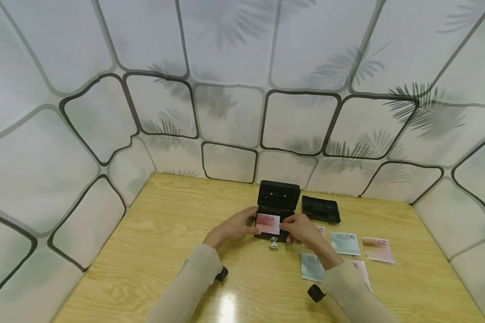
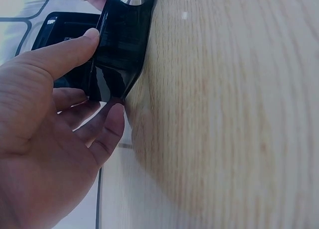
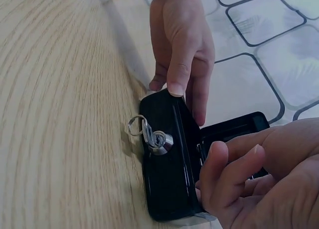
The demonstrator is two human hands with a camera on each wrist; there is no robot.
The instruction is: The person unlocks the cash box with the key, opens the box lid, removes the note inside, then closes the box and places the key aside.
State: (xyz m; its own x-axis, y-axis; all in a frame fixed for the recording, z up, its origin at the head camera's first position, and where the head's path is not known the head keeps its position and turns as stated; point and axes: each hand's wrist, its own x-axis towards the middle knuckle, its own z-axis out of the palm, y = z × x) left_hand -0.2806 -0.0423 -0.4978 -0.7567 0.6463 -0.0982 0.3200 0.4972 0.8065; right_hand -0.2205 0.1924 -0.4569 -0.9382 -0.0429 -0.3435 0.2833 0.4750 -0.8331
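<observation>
Since the right hand [image 1: 303, 229] covers one edge of the pink 100 note [image 1: 268, 223], I can't tell from my end whether it's an actual pinch or just fingertips resting there. Those fingers are curled in, that much is clear. The note lies over the left part of the open black cash box [image 3: 169, 184], though how deep it sits I couldn't say. The left hand [image 1: 236, 224] is easier: thumb over the front rim, other fingers bent round the end of the box, a fairly loose hold imo.

Stuff that worries me: if the left thumb eased off while the right hand pushed, I reckon the box could skid on the table [image 1: 165, 224]. Lifting the right fingers away too fast might drag the note crooked or catch it on the rim. The lid [image 1: 279, 195] stands open at the back, so a hard knock could bring it down on the knuckles. And the keys [image 3: 148, 132] poke out of the lock at the front, where a finger might snag.

Also, the right sleeve [image 1: 347, 287] crosses over a second pink note [image 1: 361, 272], touching or not I can't tell; a low pull back could shift it. The black tray [image 1: 320, 209] just beside the box looks safe enough.
</observation>
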